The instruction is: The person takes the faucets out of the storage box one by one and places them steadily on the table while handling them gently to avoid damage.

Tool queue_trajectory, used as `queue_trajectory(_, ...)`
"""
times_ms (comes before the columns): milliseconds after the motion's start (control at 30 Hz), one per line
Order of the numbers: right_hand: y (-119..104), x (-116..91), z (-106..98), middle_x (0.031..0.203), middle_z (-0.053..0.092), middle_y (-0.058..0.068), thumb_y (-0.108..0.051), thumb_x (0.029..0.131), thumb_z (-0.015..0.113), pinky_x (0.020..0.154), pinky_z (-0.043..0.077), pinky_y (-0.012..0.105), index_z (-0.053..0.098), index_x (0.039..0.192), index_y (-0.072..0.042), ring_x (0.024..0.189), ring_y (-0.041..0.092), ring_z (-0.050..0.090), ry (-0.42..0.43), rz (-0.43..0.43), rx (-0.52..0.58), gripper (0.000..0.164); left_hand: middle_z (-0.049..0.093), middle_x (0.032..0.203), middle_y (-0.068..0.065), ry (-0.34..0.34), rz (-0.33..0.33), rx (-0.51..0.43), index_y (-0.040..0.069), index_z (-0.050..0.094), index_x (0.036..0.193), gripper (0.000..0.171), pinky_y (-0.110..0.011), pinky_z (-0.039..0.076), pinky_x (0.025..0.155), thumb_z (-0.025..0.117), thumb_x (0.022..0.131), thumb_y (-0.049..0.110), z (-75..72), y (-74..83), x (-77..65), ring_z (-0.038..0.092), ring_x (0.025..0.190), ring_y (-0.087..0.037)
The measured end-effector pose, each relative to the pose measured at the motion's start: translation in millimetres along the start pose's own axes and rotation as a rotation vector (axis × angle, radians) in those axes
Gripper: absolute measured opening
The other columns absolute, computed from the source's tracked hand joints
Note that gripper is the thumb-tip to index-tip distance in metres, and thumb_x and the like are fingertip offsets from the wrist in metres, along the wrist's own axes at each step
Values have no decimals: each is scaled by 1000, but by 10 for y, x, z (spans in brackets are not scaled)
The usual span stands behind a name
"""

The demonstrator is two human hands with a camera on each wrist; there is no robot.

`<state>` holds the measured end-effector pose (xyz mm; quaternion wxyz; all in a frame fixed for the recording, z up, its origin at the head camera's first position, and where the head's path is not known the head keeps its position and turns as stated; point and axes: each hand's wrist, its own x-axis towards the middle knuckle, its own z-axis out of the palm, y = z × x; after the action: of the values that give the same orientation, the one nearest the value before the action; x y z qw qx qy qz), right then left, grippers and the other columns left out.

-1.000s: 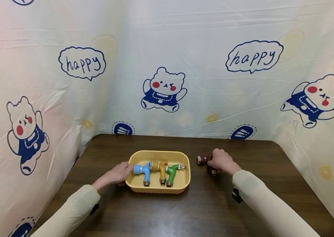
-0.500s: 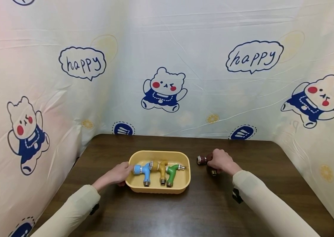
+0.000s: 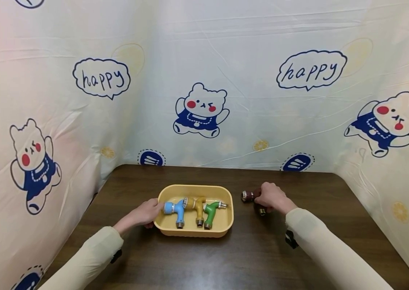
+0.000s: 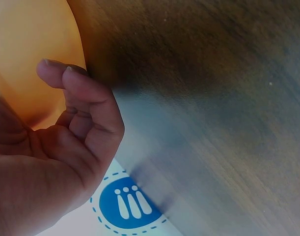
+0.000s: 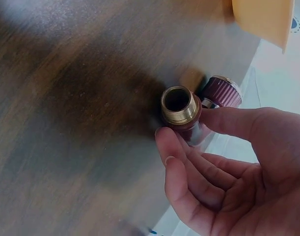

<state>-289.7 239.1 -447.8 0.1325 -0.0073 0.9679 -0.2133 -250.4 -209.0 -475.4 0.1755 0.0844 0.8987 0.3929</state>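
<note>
A pale yellow plastic tub stands on the table with three water taps in it. The light blue tap lies at left, the mustard-yellow tap in the middle, the green tap at right. At the tub's left end my left hand grips the rim; its curled fingers show against the outer wall. To the right of the tub, my right hand pinches a dark red tap by its body. The ribbed knob and brass threaded end stick out; fingers cover its middle.
The dark wooden table has rounded far corners. Pale printed cloth with bears and lettering hangs along its back and both sides. A dark wrist strap shows beneath the right sleeve.
The view has shifted very slightly. Both hands, the tub and the taps otherwise stay as they were.
</note>
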Motion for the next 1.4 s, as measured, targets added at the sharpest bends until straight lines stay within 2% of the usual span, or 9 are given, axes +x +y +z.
queue_trajectory(67, 12, -2, -1, 81, 64, 12, -18, 91, 77, 46, 55, 31, 72, 94, -3, 54, 24, 69, 3, 1, -1, 16, 62, 68, -10, 6, -15, 5, -1, 58, 103, 36, -32, 50, 44, 38, 112, 27, 10, 9, 2, 57, 49, -20)
queue_trajectory(133, 24, -7, -8, 80, 65, 12, -18, 91, 77, 47, 55, 31, 72, 94, -3, 55, 24, 69, 2, 1, -6, 17, 62, 68, -11, 21, -64, 11, -1, 59, 104, 33, -32, 50, 45, 39, 112, 24, 17, 100, -39, 57, 49, -20)
queue_trajectory(333, 28, -53, -57, 77, 65, 10, -20, 94, 76, 50, 56, 31, 71, 87, -3, 58, 25, 70, -9, -2, -24, 18, 61, 70, -10, 44, -86, 44, -1, 58, 106, 32, -31, 49, 45, 38, 113, 23, 35, 156, -66, 55, 49, -19)
queue_trajectory(700, -30, -113, -138, 68, 65, 8, -18, 95, 73, 47, 52, 31, 68, 80, -5, 53, 24, 68, -12, -19, -61, 21, 62, 69, -12, 31, -71, 36, -1, 58, 105, 32, -31, 50, 45, 39, 111, 24, 15, 152, -53, 56, 49, -19)
queue_trajectory(733, -46, -125, -149, 67, 65, 8, -18, 95, 72, 46, 51, 30, 68, 79, -5, 52, 23, 66, -14, -20, -62, 21, 62, 69, -9, 18, -23, 28, 0, 58, 106, 35, -31, 49, 44, 39, 112, 28, 29, -8, 41, 55, 49, -18)
queue_trajectory(933, -103, -155, -200, 68, 64, 7, -17, 95, 72, 46, 49, 30, 70, 81, -6, 53, 20, 62, -27, -18, -78, 19, 62, 70, -10, -2, -19, 1, -1, 58, 107, 35, -32, 50, 45, 39, 111, 29, 9, -32, 49, 57, 50, -20)
queue_trajectory(967, -111, -157, -207, 68, 64, 7, -17, 95, 72, 45, 48, 29, 70, 81, -6, 53, 20, 62, -25, -23, -85, 19, 62, 70, -13, 6, -58, 5, -2, 58, 106, 32, -33, 51, 46, 40, 111, 25, -12, 121, -45, 58, 51, -21)
queue_trajectory(1167, -167, -187, -243, 64, 61, 6, -18, 95, 72, 45, 43, 29, 70, 77, -7, 53, 19, 58, 4, -52, -114, 21, 61, 68, -11, 3, -1, 10, -2, 56, 103, 36, -31, 51, 43, 38, 110, 28, -16, 26, 8, 58, 48, -20)
queue_trajectory(1400, -197, -228, -247, 64, 60, 6, -18, 94, 73, 44, 40, 28, 68, 76, -7, 52, 18, 56, 19, -59, -116, 21, 62, 68, -12, 26, -66, 22, -2, 58, 105, 33, -30, 49, 44, 39, 111, 23, 5, 155, -67, 56, 48, -19)
